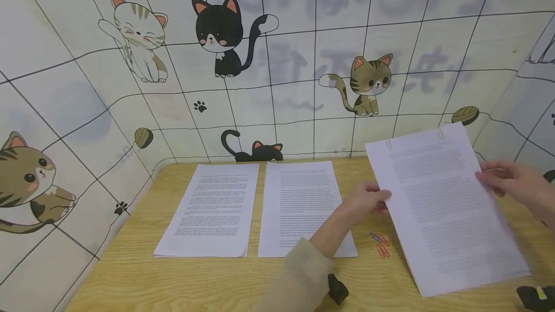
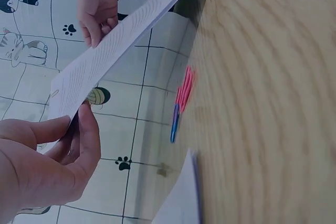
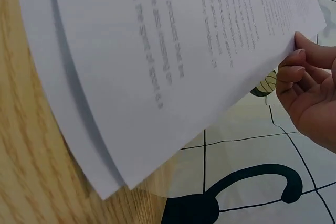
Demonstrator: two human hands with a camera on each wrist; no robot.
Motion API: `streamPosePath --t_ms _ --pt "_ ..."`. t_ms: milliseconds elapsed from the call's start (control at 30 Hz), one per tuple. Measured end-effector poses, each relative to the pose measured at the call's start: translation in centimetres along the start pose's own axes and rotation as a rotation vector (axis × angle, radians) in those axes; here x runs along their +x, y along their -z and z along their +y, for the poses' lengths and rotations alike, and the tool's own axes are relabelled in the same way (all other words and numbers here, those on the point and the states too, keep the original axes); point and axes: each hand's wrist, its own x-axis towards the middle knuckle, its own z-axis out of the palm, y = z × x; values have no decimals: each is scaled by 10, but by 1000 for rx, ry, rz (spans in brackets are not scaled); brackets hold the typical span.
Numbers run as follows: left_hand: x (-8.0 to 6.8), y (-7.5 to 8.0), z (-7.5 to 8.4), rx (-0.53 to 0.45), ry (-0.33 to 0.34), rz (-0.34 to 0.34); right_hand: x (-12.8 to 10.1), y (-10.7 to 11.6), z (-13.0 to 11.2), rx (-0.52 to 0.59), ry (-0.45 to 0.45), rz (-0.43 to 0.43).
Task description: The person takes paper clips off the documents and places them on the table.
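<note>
Sleeve [image 1: 295, 278] of pale beige cloth enters at the bottom centre of the frame, a dark object [image 1: 337, 289] just beside it. To the right, a stack of printed paper [image 1: 442, 206] is held up at a tilt; the right wrist view shows its sheets parted at one corner. Left of it, loose red and blue paper clips [image 1: 383, 251] lie together on the table [image 1: 130, 283]. The left hand [image 1: 364, 201] pinches the stack's left edge, the right hand [image 1: 509, 180] its right edge. Two pale clips [image 1: 441, 133] grip its top. Printed sheets [image 1: 299, 206] lie at centre and left, before a cat-patterned wall [image 1: 295, 110].
</note>
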Motion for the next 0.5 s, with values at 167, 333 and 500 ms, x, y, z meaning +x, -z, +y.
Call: streamPosePath --t_ms 167,333,500 --pt "-4 14 6 71 -50 35 -2 -6 -13 14 108 8" --pt "-8 23 12 102 -58 73 -1 -10 -21 49 201 -19" --pt "-13 32 18 113 -78 80 -3 -11 -26 106 248 -34"
